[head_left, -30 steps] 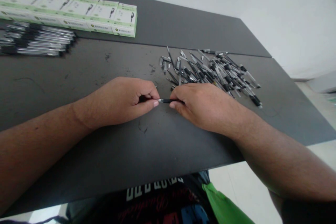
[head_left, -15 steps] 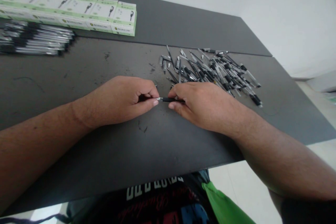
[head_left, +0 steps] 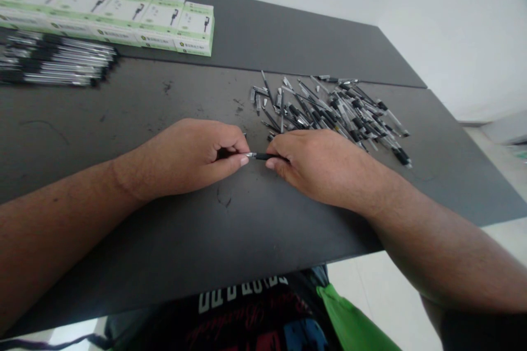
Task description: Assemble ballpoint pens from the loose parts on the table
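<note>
A pen (head_left: 262, 156) with a black grip and a silvery tip end lies level between my two hands, just above the dark table. My left hand (head_left: 206, 153) pinches its left, silvery end between thumb and forefinger. On the other side, my right hand (head_left: 317, 162) has its thumb and fingertips closed on the black grip; the rest of the pen is hidden in that palm. Behind my right hand spreads a loose pile of pen parts (head_left: 349, 112), with black and clear barrels, refills and small tips.
At the back left, a row of green and white boxes (head_left: 193, 27) stands on the table (head_left: 247, 219). Before them lies a bundle of clear and black pens (head_left: 61, 60). The table's near edge runs close to my body; a wall rises behind.
My right hand's fingertips have slid slightly to the right along the pen. My left hand has stayed where it was.
</note>
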Demonstrator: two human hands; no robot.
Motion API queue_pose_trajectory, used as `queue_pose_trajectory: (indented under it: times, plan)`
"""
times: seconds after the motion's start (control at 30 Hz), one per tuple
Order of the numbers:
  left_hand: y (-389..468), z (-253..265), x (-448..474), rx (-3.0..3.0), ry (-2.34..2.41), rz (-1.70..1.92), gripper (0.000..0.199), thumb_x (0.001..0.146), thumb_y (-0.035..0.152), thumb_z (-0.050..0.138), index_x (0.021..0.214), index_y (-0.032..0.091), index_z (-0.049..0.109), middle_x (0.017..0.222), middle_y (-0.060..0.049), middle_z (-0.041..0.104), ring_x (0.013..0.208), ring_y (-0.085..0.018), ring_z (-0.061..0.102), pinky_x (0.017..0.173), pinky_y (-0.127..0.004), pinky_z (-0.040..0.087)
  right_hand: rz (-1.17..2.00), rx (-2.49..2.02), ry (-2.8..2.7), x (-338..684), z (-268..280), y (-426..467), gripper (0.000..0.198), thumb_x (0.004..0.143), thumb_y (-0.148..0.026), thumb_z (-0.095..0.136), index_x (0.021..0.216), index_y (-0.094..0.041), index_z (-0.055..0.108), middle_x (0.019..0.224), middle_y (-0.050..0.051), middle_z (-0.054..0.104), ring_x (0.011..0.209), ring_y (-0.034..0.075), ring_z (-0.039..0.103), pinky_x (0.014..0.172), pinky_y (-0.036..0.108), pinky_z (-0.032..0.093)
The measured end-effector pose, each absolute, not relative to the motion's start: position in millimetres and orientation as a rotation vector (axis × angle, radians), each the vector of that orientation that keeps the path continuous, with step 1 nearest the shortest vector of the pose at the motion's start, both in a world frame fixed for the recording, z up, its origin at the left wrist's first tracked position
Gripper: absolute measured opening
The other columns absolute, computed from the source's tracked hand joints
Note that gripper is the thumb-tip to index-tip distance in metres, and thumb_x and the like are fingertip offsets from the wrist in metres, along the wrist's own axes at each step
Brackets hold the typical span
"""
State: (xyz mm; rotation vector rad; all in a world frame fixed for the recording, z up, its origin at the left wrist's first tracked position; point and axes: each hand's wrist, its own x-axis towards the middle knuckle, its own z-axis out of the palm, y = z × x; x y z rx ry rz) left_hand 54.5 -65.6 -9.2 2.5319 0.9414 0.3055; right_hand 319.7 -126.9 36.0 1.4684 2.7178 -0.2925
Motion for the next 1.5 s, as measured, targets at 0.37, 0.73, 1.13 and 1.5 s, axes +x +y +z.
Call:
queue_pose_trajectory:
  times: [0.37, 0.73, 1.13, 1.5]
  plan:
    - [-68.1, -2.9, 55.2, 2.546, 0.921, 0.342, 0.033, 0.104, 0.048, 0.056, 0.103, 0.028, 0.082, 0.097, -0.005, 0.088, 0.095, -0.026, 0.082, 0.083, -0.036, 0.053, -0.352, 1.453, 2.735, 320.3, 35.9, -127.0, 0.029, 0.123, -0.033, 0.058, 0.124, -0.019, 0.083, 0.112, 0.011, 0.088, 0.102, 0.028, 0.08, 0.087, 0.037, 0.05]
    - [-43.6, -3.4, 33.4, 2.479, 1.403, 0.567, 0.037, 0.1, 0.044, 0.061, 0.118, 0.023, 0.086, 0.103, -0.009, 0.089, 0.093, -0.03, 0.082, 0.093, -0.043, 0.063, -0.365, 1.468, 2.64, 318.2, 40.5, -127.3, 0.024, 0.121, -0.033, 0.06, 0.121, -0.02, 0.081, 0.112, 0.01, 0.087, 0.099, 0.028, 0.08, 0.081, 0.038, 0.046]
    - [-44.7, -23.0, 48.5, 2.772, 0.973, 0.256, 0.05, 0.114, 0.033, 0.053, 0.152, 0.021, 0.083, 0.142, -0.012, 0.089, 0.137, -0.031, 0.079, 0.128, -0.046, 0.055, -0.367, 1.448, 2.632, 318.4, 37.5, -126.7, 0.024, 0.12, -0.032, 0.062, 0.122, -0.02, 0.082, 0.113, 0.01, 0.087, 0.103, 0.03, 0.081, 0.084, 0.04, 0.048]
    - [-48.2, -17.7, 48.2, 2.599, 0.99, 0.536, 0.042, 0.109, 0.032, 0.054, 0.133, 0.02, 0.087, 0.123, -0.013, 0.086, 0.125, -0.031, 0.079, 0.117, -0.045, 0.061, -0.363, 1.463, 2.641, 319.6, 37.2, -126.9, 0.022, 0.119, -0.031, 0.065, 0.124, -0.02, 0.083, 0.113, 0.01, 0.087, 0.104, 0.03, 0.082, 0.085, 0.04, 0.05]
